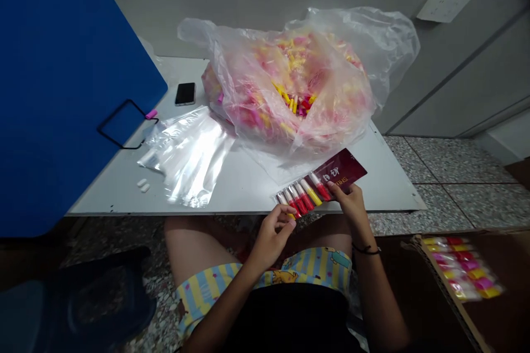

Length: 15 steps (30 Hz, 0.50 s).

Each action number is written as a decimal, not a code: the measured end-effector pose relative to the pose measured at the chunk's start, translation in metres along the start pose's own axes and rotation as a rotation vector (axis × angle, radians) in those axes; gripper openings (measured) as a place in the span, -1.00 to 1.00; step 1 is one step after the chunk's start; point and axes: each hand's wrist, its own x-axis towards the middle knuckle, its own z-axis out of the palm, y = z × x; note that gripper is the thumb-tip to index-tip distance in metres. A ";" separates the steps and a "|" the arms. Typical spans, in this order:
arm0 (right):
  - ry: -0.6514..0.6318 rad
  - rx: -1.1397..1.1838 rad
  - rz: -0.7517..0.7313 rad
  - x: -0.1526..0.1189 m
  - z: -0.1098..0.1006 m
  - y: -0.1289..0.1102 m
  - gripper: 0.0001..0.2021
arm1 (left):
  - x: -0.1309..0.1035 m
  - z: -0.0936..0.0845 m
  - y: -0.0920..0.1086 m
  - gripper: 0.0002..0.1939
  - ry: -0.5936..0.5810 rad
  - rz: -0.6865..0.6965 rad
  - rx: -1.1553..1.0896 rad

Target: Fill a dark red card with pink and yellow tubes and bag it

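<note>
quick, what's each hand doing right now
left hand: fingers curled at the near end of the packet of small tubes
right hand: closed on the packet's edge

A phone (pixel 185 94) lies on the white table (pixel 389 176) near a blue board (pixel 62 66) (left side).

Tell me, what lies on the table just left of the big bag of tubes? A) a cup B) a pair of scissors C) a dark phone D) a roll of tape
C: a dark phone lies flat on the white table, just left of the big bag of pink and yellow tubes.
</note>
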 end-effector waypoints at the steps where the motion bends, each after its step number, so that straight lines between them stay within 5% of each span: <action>1: 0.006 0.016 -0.009 -0.001 0.005 0.003 -0.51 | 0.001 0.003 0.000 -0.76 0.020 0.064 0.106; 5: -0.200 0.054 0.081 -0.004 0.014 0.010 -0.50 | 0.006 0.020 -0.007 -0.54 0.050 0.319 0.682; 9: -0.437 -0.035 0.235 -0.007 0.003 0.008 -0.47 | 0.010 0.026 -0.018 -0.39 0.007 0.346 1.042; 15: -0.458 -0.114 0.261 -0.009 -0.027 0.008 -0.43 | 0.016 -0.015 -0.021 -0.53 -0.042 0.368 1.102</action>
